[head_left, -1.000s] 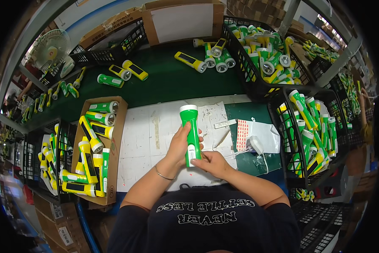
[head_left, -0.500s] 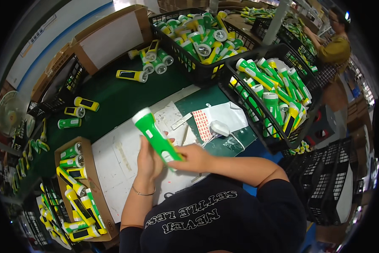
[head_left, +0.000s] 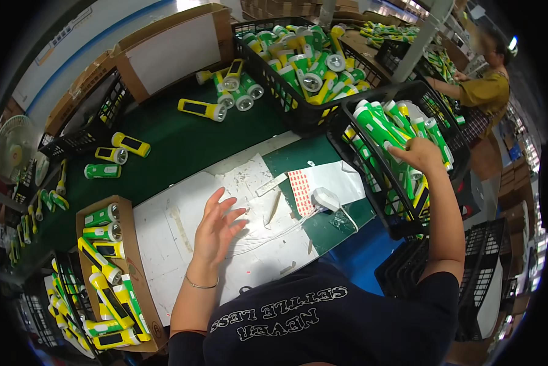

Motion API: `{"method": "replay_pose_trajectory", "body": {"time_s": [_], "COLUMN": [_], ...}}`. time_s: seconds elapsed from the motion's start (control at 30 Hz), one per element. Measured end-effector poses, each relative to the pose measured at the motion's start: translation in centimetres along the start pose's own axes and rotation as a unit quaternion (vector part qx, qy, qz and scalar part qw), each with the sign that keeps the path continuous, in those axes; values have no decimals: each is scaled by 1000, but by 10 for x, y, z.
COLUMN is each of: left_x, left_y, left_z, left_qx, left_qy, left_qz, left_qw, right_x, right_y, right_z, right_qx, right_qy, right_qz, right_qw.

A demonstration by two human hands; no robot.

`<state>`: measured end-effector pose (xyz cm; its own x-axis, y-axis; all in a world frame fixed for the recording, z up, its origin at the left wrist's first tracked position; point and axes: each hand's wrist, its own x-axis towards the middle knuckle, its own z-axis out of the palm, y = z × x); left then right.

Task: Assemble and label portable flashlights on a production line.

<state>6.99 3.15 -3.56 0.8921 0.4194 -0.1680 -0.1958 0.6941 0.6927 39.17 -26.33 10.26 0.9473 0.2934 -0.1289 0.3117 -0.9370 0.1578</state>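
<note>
My right hand (head_left: 417, 154) reaches into the near black crate (head_left: 402, 204) on the right. Its fingers are closed round the tail end of a green flashlight (head_left: 374, 127), whose white head points away to the left on top of the pile. Part of that flashlight is hidden under the hand. My left hand (head_left: 218, 227) hovers over the white sheet (head_left: 164, 244), fingers spread and holding nothing. More green, white and yellow flashlights fill the crate around my right hand.
A second black crate (head_left: 298, 116) of flashlights stands behind. Loose flashlights (head_left: 202, 109) lie on the green table (head_left: 158, 137). An open carton (head_left: 141, 287) of flashlights sits left. A white corded device (head_left: 326, 198) and red-marked sticker sheet (head_left: 299, 192) lie centrally. Another person (head_left: 490, 85) works far right.
My right hand has carried the flashlight from above the white sheet rightward into the near crate. My left hand has let go of it and opened. The view has shifted slightly.
</note>
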Motion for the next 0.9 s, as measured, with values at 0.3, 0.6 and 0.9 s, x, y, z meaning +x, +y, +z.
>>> {"method": "replay_pose_trajectory", "body": {"time_s": [0.3, 0.6, 0.9], "left_x": [5, -23, 26], "left_y": [1, 15, 47], "left_z": [-15, -39, -8], "left_qx": [-25, -9, 711], "left_qy": [64, 136, 146], "left_qz": [-23, 6, 353], "left_qw": [997, 991, 590], "right_x": [53, 115, 12], "right_y": [-257, -402, -332], "right_z": [24, 90, 13], "right_qx": [205, 161, 469], "right_qy": [128, 109, -329], "right_qz": [-342, -317, -390], "right_qw": [908, 928, 720]}}
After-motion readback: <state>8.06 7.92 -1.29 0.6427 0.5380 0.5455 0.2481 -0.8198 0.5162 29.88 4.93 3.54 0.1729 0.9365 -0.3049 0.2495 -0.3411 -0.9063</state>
